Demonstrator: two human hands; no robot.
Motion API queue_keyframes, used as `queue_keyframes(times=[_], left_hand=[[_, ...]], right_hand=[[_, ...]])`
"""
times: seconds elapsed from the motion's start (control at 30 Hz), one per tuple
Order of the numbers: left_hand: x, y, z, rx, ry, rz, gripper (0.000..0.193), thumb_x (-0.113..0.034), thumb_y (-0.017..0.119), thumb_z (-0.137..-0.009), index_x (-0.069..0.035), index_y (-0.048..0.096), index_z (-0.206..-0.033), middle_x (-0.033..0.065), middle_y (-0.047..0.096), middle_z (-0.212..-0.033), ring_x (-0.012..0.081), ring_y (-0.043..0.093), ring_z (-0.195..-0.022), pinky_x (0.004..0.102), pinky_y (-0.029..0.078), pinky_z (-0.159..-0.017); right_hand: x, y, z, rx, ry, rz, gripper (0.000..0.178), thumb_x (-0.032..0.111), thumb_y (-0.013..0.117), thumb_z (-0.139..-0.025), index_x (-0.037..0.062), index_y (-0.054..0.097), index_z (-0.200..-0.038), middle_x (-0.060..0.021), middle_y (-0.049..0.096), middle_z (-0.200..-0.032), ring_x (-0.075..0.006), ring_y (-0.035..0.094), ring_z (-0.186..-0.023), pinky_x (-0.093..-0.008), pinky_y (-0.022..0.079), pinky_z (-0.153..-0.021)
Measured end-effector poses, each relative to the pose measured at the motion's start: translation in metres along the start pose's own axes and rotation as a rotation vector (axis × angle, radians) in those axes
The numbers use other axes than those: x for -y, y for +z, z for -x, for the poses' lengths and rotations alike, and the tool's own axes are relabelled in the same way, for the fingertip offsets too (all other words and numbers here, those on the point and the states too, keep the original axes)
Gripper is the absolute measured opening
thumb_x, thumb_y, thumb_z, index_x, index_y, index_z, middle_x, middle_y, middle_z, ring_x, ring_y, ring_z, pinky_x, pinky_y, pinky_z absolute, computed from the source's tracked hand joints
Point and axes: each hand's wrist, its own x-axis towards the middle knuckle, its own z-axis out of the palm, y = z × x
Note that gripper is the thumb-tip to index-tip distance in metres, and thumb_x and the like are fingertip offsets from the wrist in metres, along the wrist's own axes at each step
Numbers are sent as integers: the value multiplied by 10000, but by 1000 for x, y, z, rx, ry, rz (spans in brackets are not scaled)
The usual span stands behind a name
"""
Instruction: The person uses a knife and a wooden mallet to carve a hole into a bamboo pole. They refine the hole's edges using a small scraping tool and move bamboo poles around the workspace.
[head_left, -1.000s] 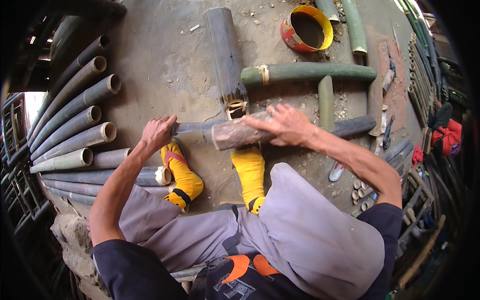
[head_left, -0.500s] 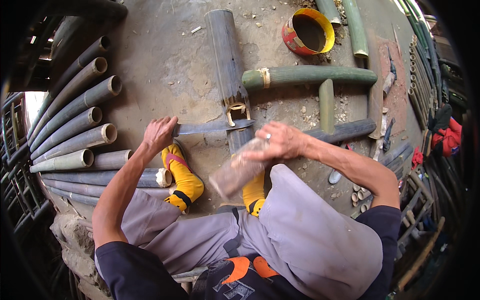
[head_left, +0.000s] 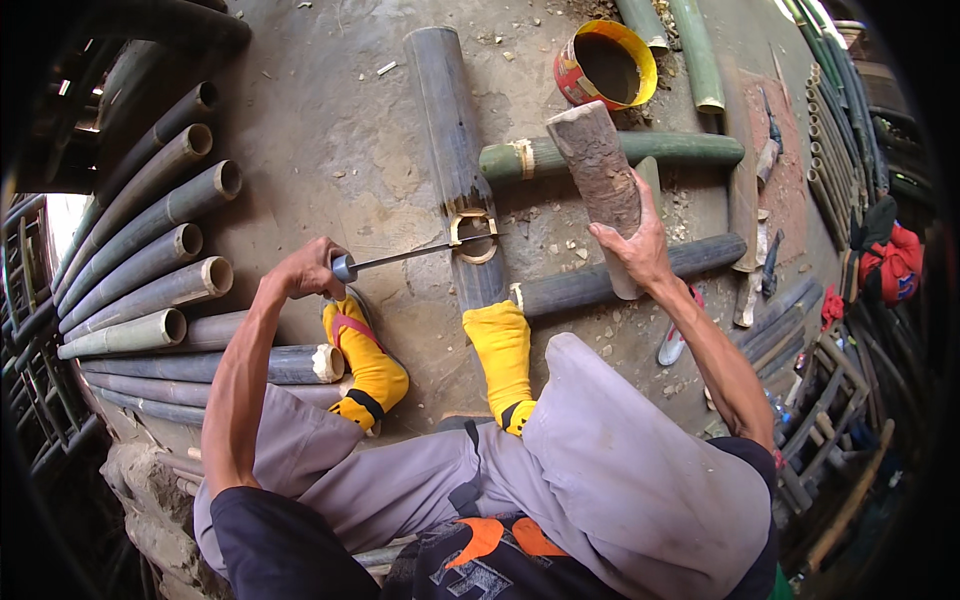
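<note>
Grey floor [head_left: 330, 190] bears a dark-filled bucket [head_left: 640, 64]; left hand [head_left: 308, 269] clenches knife [head_left: 402, 256], right hand [head_left: 642, 248] wraps log [head_left: 596, 160].

Your knife [head_left: 405, 256] crosses the bamboo pole [head_left: 443, 110] before you. Bamboo tubes [head_left: 180, 205] lie to your left, a bucket [head_left: 570, 82] ahead right.

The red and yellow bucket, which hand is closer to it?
The right hand. It holds a wooden block, below the bucket in the picture. The left hand, holding a knife, is farther off, down to the bucket's left.
</note>
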Motion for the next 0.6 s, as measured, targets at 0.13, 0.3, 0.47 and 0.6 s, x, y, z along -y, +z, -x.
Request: queue_keyframes(times=[0.13, 0.3, 0.47, 0.6], left_hand=[[-7, -8, 7, -37, -67, 261, 246, -53, 716, -552, 18, 631, -772, 53, 605, -639, 150, 608, -564, 289, 482, -489], [-1, -39, 14, -567, 221, 488, 312, -128, 681, -610, 19, 630, -880, 37, 611, -690, 123, 580, -599, 257, 473, -587], [13, -12, -2, -309, 162, -37, 266, -169, 647, -516, -31, 605, -740, 56, 574, -623, 195, 552, -600, 331, 444, -590], [12, 6, -13, -305, 45, -241, 278, -206, 671, -529, -7, 626, -717, 157, 613, -637, 321, 595, -604, 414, 474, -608]], right_hand=[[-3, -6, 12, 12, 157, -18, 881, 243, 807, -724, 47, 322, -1433, -172, 570, -1258, -251, 558, -1153, -370, 428, -1002], [-3, -2, 24, 5, 154, -31, 886, 247, 809, -722, 23, 322, -1427, -165, 548, -1280, -245, 538, -1174, -365, 414, -1013], [-2, 8, 19, 25, 139, -84, 885, 247, 808, -725, 15, 321, -1426, -167, 520, -1306, -243, 519, -1193, -363, 402, -1024], [22, 6, 13, 42, 48, -95, 895, 243, 808, -726, 23, 307, -1435, -168, 507, -1316, -251, 516, -1196, -373, 397, -1030]])
